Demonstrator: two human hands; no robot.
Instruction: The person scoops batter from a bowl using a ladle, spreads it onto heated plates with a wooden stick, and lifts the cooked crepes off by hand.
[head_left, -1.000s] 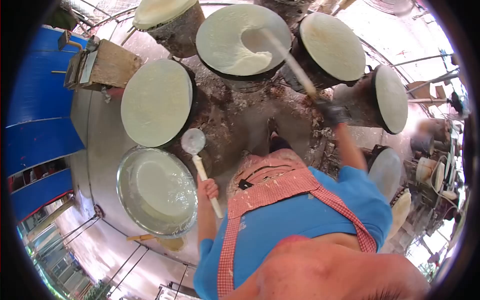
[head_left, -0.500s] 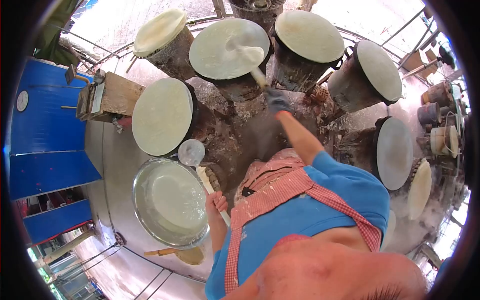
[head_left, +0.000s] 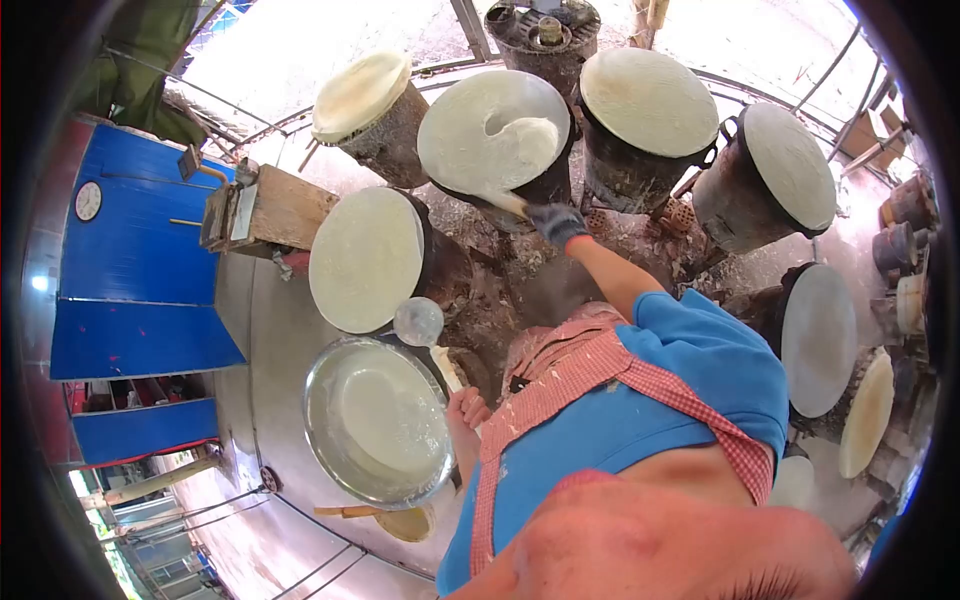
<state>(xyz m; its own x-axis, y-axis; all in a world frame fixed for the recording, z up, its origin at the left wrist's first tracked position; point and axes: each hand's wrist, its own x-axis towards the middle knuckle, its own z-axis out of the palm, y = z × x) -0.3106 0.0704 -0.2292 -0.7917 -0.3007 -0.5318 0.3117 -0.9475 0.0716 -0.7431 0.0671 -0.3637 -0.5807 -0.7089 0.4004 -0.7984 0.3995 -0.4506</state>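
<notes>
My left hand (head_left: 467,408) is closed on the handle of a ladle (head_left: 418,321), whose round bowl sits between the pale-topped drum at the left and the metal basin. The wide basin (head_left: 312,400) holds pale, thin batter. My right hand (head_left: 558,224), in a dark glove with an orange cuff, grips the wooden handle of a batter-coated spreader (head_left: 500,197). The spreader rests over the near edge of the batter-covered round plate (head_left: 460,120). A thick curved swirl of batter lies on that plate's right half.
More round plates on drums stand around, at the left (head_left: 366,262), upper left (head_left: 362,95), upper right (head_left: 648,100) and right (head_left: 765,165). A grey plate (head_left: 820,340) is at the far right. A wooden box (head_left: 290,205) and blue panels (head_left: 140,250) are at the left.
My right hand has drawn the spreader back toward me, nearer the plate's edge. The batter swirl now shows a broad curl. The whole view has shifted, with things lower and further right.
</notes>
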